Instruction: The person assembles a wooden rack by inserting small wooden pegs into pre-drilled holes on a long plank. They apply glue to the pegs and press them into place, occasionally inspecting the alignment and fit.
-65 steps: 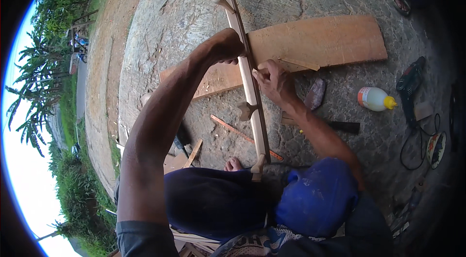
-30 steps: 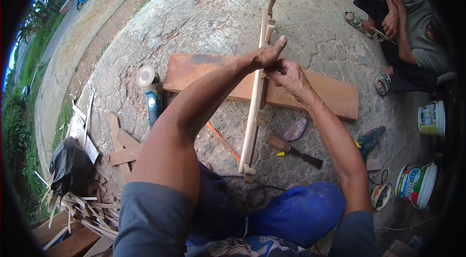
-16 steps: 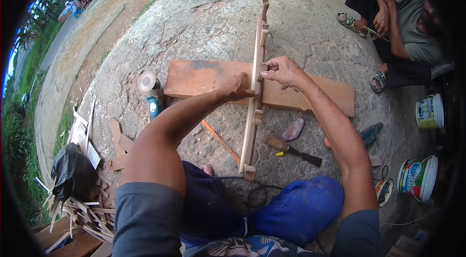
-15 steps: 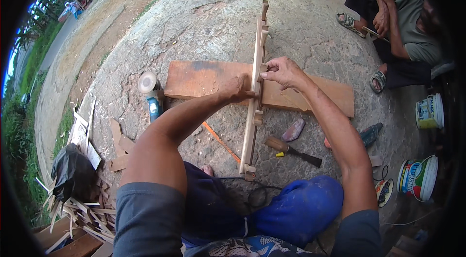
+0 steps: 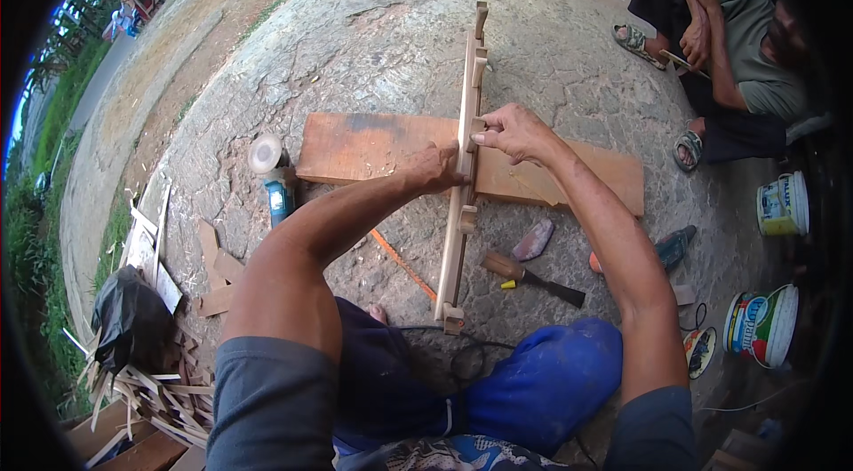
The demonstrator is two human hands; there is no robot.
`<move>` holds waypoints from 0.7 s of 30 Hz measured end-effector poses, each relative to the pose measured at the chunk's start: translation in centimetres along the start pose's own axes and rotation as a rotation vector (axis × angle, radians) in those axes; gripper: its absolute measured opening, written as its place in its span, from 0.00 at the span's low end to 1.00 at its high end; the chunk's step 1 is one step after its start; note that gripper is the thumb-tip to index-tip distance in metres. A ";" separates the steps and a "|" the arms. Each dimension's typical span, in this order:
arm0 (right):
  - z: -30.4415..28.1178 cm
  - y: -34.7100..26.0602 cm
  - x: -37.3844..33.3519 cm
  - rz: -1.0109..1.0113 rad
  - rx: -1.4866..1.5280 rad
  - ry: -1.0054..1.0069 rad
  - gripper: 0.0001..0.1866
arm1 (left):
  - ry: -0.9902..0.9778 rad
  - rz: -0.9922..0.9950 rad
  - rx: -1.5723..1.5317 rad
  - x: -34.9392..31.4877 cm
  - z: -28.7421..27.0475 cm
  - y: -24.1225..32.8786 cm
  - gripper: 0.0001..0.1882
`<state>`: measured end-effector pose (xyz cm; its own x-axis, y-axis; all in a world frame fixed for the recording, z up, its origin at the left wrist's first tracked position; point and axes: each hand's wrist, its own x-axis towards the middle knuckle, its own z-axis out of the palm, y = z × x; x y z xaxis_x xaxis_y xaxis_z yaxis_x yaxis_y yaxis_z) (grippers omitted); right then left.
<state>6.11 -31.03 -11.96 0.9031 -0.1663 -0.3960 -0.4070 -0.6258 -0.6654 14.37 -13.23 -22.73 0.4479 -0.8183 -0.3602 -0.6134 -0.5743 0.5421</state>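
Observation:
A long pale wooden rail [image 5: 450, 258] with several small wooden blocks along its right side lies across a thick reddish-brown plank [image 5: 378, 144]. My left hand [image 5: 434, 167] is closed round the rail's middle from the left. From the right, my right hand [image 5: 515, 133] pinches one small wooden block [image 5: 478, 123] against the rail, thumb and forefinger together. Nearer to me, another block [image 5: 467, 219] sits on the rail, and one more [image 5: 453, 320] is at its near end. A wooden-handled chisel [image 5: 542, 283] lies on the ground right of the rail.
An angle grinder [image 5: 277, 191] rests at the plank's left end. A purplish stone [image 5: 533, 240], a blue power tool [image 5: 675, 249] and paint buckets [image 5: 762, 326] are on the right. Wood scraps [image 5: 160, 395] and a black bag [image 5: 133, 315] lie lower left. Another person [image 5: 755, 53] sits far right.
The rail has turned slightly about its length, so the block below my hands shows more of its face. Both hands keep nearly the same places on it.

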 end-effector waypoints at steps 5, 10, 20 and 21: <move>0.0 -0.6 -0.1 -0.004 0.013 0.001 0.16 | -0.029 -0.027 0.022 -0.6 -1.1 1.3 0.46; -0.1 -0.5 -0.3 0.004 -0.006 -0.001 0.16 | 0.002 -0.083 0.052 0.0 -0.1 0.9 0.44; 0.1 -0.2 -0.2 0.024 0.016 -0.001 0.17 | 0.031 -0.051 0.026 -0.2 0.2 0.8 0.45; 0.2 -0.6 0.0 0.025 0.014 -0.005 0.17 | 0.060 -0.034 0.029 -0.3 0.4 0.1 0.45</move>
<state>6.27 -30.52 -11.68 0.8921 -0.1776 -0.4155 -0.4309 -0.6111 -0.6640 13.94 -13.05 -22.87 0.5064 -0.7959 -0.3319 -0.6150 -0.6032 0.5079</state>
